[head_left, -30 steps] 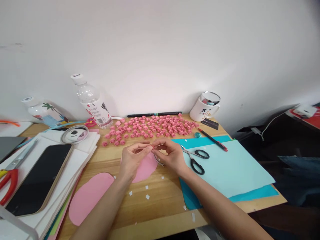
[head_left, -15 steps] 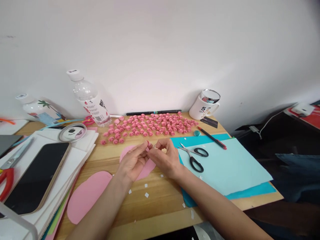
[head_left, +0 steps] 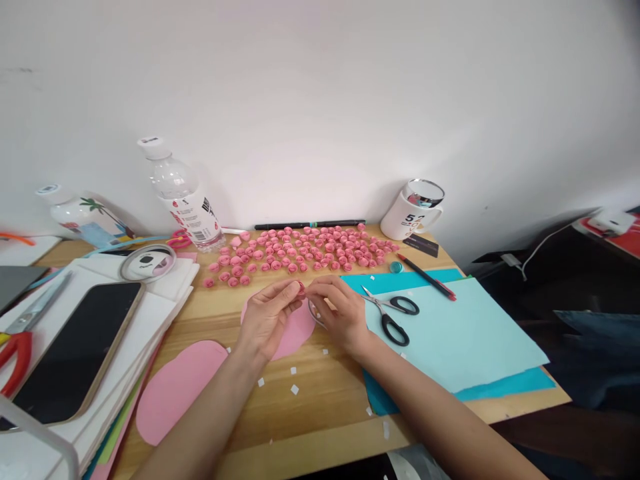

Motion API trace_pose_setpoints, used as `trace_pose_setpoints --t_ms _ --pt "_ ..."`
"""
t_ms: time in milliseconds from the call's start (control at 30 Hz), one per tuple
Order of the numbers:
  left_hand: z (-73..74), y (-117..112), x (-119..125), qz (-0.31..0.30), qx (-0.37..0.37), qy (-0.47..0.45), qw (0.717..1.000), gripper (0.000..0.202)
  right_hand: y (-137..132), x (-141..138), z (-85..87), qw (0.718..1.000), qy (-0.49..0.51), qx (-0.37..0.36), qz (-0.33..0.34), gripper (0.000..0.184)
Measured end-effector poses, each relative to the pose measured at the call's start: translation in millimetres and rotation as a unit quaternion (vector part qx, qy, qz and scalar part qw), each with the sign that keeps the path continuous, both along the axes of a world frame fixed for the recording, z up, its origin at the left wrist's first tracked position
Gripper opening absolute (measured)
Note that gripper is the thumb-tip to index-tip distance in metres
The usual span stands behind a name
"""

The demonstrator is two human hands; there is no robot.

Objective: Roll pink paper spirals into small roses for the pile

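My left hand (head_left: 267,317) and my right hand (head_left: 336,310) meet over the middle of the wooden desk (head_left: 320,407). Between their fingertips they pinch a small pink rolled paper rose (head_left: 301,288). Under the hands lies a round pink paper piece (head_left: 295,333). A larger pink paper oval (head_left: 177,390) lies nearer me on the left. Several finished pink paper roses (head_left: 300,252) are spread in rows just beyond the hands. Black-handled scissors (head_left: 393,313) rest to the right of my right hand on the light blue paper (head_left: 465,333).
A phone (head_left: 75,350) lies on a stack of white sheets at left, with red-handled pliers (head_left: 13,360) and a tape roll (head_left: 147,263). Two bottles (head_left: 180,197) and a white mug (head_left: 413,213) stand by the wall. A red pen (head_left: 427,279) and small white paper scraps (head_left: 294,389) lie on the desk.
Both hands have stayed together over the pink round piece, working the small rose between the fingertips. The view has shifted slightly.
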State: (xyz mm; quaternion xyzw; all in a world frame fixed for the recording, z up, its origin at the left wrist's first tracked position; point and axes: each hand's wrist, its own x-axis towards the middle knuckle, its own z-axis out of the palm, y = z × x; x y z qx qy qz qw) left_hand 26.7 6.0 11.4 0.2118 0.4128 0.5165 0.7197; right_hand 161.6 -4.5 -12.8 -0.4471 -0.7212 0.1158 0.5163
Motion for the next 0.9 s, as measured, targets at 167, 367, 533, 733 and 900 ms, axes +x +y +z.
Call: trace_pose_setpoints --t_ms 167,367,533,733,900 --pt "-0.7 0 0 -0.011 0.034 0.017 0.999 0.015 0 -2 7.2 0.985 0.127 -0.113 0.031 0.009" --pt "-2.2 -1 2 -0.001 0.048 0.033 0.998 0.015 2 -3 10.5 0.923 0.287 -0.246 0.079 0.013" --pt "-0.4 -2 3 0.026 0.056 0.042 0.997 0.015 2 -6 10.9 0.898 0.33 -0.282 0.074 0.019" --pt "-0.2 -2 3 0.052 0.065 0.084 0.993 0.015 2 -5 13.6 0.887 0.315 -0.327 0.079 0.024" --pt "-3.0 -3 3 0.043 0.099 0.13 0.986 0.016 2 -5 12.7 0.886 0.325 -0.322 0.079 0.023"
